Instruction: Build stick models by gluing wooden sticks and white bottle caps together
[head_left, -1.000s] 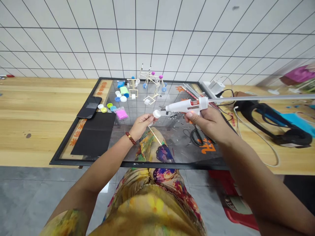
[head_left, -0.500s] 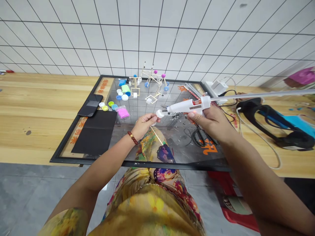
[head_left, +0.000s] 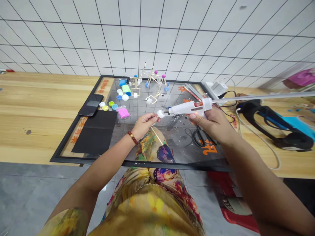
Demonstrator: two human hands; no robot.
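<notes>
My left hand is closed in a pinch on a thin wooden stick with a small white round piece at its upper end. My right hand wraps round a white hot glue gun, a long clear glue stick running out of its back to the right. The gun's nozzle points left and sits at the white piece; whether they touch I cannot tell. Beyond my hands stand small stick models with pink, blue and white parts.
Under my hands lies a black-framed glass board. On its left are a phone, black card, clay pots and a pink clay bag. Scissors lie by my right wrist. A black headset with a white cable is farther right.
The glue gun and the white piece have shifted very slightly right and down in view. Both hands keep their hold.
</notes>
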